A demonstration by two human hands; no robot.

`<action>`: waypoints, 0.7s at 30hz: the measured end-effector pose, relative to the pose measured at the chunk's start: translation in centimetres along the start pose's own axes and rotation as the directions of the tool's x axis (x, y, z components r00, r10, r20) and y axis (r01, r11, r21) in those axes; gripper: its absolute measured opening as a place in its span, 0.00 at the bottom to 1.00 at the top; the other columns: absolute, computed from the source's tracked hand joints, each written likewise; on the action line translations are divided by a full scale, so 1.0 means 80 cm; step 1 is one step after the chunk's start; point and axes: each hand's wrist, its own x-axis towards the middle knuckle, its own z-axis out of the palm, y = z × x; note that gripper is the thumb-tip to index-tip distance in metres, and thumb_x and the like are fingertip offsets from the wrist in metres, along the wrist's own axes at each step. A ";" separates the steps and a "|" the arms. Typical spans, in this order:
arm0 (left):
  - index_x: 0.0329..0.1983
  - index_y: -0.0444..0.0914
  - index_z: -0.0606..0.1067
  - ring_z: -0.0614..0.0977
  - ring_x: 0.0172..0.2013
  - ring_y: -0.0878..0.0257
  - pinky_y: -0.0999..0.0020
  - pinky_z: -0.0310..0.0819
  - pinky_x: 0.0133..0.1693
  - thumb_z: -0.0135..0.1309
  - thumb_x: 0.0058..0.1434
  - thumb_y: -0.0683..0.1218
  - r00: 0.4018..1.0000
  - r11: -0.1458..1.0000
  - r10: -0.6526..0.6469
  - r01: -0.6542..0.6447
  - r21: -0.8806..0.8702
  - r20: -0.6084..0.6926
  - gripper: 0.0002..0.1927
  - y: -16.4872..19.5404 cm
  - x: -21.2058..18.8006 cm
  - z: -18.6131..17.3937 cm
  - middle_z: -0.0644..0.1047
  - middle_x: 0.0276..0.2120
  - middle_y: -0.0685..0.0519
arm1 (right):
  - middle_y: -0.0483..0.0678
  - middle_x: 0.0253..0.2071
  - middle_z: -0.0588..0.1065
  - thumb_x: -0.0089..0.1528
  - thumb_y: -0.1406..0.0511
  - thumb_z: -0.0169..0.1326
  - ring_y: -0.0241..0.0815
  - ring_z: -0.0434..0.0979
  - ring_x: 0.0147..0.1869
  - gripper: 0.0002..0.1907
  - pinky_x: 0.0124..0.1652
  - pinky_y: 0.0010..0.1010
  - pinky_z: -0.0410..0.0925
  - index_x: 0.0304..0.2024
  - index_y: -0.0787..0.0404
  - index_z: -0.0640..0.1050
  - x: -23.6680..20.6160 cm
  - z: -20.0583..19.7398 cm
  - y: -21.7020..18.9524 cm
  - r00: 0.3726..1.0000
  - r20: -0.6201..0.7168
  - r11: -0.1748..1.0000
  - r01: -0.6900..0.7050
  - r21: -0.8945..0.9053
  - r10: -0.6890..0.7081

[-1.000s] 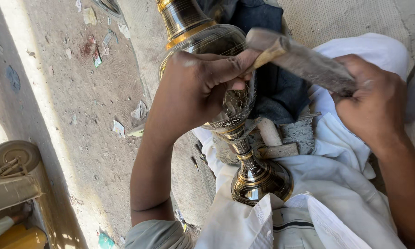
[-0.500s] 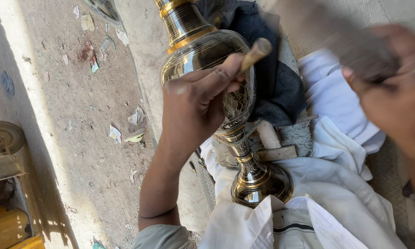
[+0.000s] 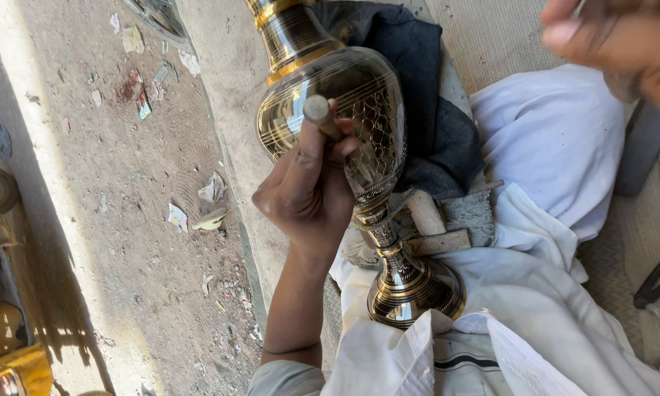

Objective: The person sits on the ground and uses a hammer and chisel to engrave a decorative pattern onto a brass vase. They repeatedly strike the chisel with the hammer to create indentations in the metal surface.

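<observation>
A shiny brass vase (image 3: 370, 88) with fine engraved patterning lies tilted across my lap, its round foot (image 3: 414, 290) towards me. My left hand (image 3: 308, 194) grips a short punch (image 3: 319, 111), whose tip rests against the vase's belly. My right hand (image 3: 623, 44) is raised at the top right, blurred, with fingers curled. In the earlier frames it gripped a flat grey mallet, which now lies almost wholly outside the view.
A dark blue cloth (image 3: 425, 95) pads the vase over my white garment (image 3: 557, 139). A small wooden-handled tool (image 3: 429, 220) lies beside the vase stem. Dusty littered ground (image 3: 125, 220) spreads left, with yellow objects (image 3: 7, 352) at the lower left. A woven mat (image 3: 491, 37) and a black strap (image 3: 656, 279) lie right.
My right hand has swung the mallet up and away from the punch, to the top right. My left hand keeps the punch on the vase, and the view has shifted slightly.
</observation>
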 end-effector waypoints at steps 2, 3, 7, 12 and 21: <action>0.61 0.37 0.72 0.86 0.47 0.62 0.71 0.84 0.49 0.52 0.64 0.23 0.999 1.000 0.012 -0.011 0.013 -0.031 0.26 -0.002 -0.002 0.002 0.81 0.48 0.42 | 0.45 0.19 0.67 0.70 0.53 0.59 0.42 0.63 0.18 0.25 0.19 0.36 0.58 0.24 0.63 0.73 0.001 0.003 0.000 1.000 0.001 1.000 0.006 0.028 -0.006; 0.63 0.37 0.72 0.87 0.47 0.63 0.72 0.85 0.49 0.53 0.65 0.24 1.000 0.999 -0.009 0.009 0.033 -0.022 0.27 -0.001 -0.004 0.001 0.82 0.46 0.44 | 0.46 0.20 0.68 0.70 0.54 0.59 0.42 0.63 0.18 0.25 0.20 0.36 0.58 0.25 0.63 0.74 0.000 0.005 0.000 1.000 -0.002 0.999 0.012 0.039 -0.012; 0.66 0.38 0.72 0.88 0.44 0.65 0.74 0.85 0.50 0.52 0.65 0.24 0.997 0.995 -0.073 0.074 0.066 -0.023 0.29 0.003 -0.012 -0.001 0.85 0.44 0.47 | 0.46 0.21 0.68 0.70 0.55 0.58 0.42 0.64 0.20 0.22 0.21 0.35 0.59 0.27 0.63 0.74 -0.001 0.004 0.001 1.000 -0.005 0.998 0.024 0.060 -0.024; 0.67 0.42 0.71 0.88 0.44 0.66 0.74 0.87 0.50 0.56 0.68 0.26 0.997 0.999 0.012 -0.008 0.049 -0.078 0.29 -0.005 -0.017 0.005 0.84 0.45 0.48 | 0.46 0.23 0.69 0.70 0.56 0.57 0.41 0.66 0.22 0.19 0.23 0.35 0.61 0.31 0.62 0.74 0.000 -0.003 0.009 1.000 -0.019 1.000 -0.010 0.010 0.010; 0.71 0.46 0.68 0.87 0.46 0.62 0.70 0.87 0.50 0.62 0.68 0.30 0.974 0.997 0.034 -0.018 0.070 -0.225 0.32 -0.016 -0.029 0.020 0.82 0.49 0.45 | 0.47 0.27 0.71 0.69 0.58 0.56 0.40 0.68 0.26 0.13 0.27 0.33 0.63 0.36 0.62 0.74 0.008 0.006 0.019 1.000 -0.012 0.999 0.000 0.050 0.001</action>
